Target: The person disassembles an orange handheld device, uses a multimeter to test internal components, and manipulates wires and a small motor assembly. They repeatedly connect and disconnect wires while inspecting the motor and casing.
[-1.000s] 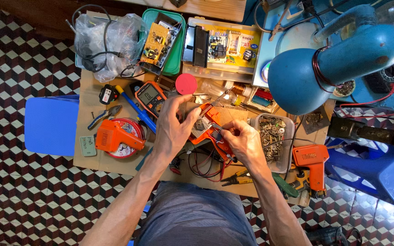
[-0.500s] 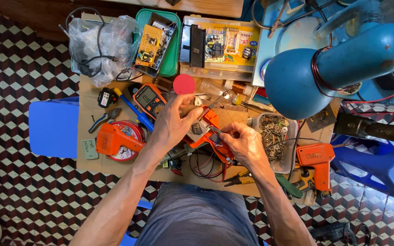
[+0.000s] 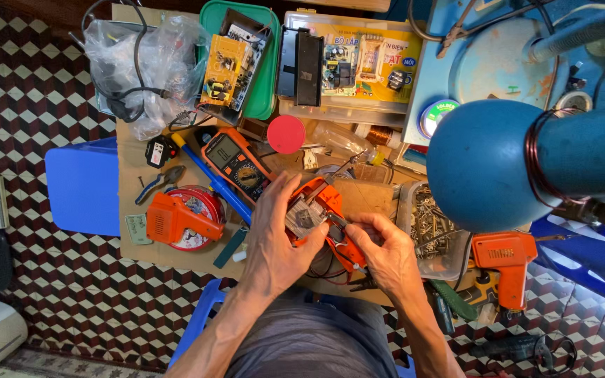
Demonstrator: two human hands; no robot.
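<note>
Left hand [image 3: 272,241] gripped an opened orange device [image 3: 314,213] at the near middle of the bench [image 3: 176,255], right hand [image 3: 385,252] pinched a thin tool [image 3: 341,227] against its right side, with a multimeter [image 3: 236,164] just far-left, a screw tray [image 3: 432,231] right, and a blue lamp [image 3: 488,164] beyond.

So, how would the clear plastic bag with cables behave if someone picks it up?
The bag would probably be floppy: its film is crumpled and slack. It likely sags unevenly, because the black cables are coiled loosely inside and one loop pokes out of the top. It may also feel slippery, since the film looks glossy.
</note>
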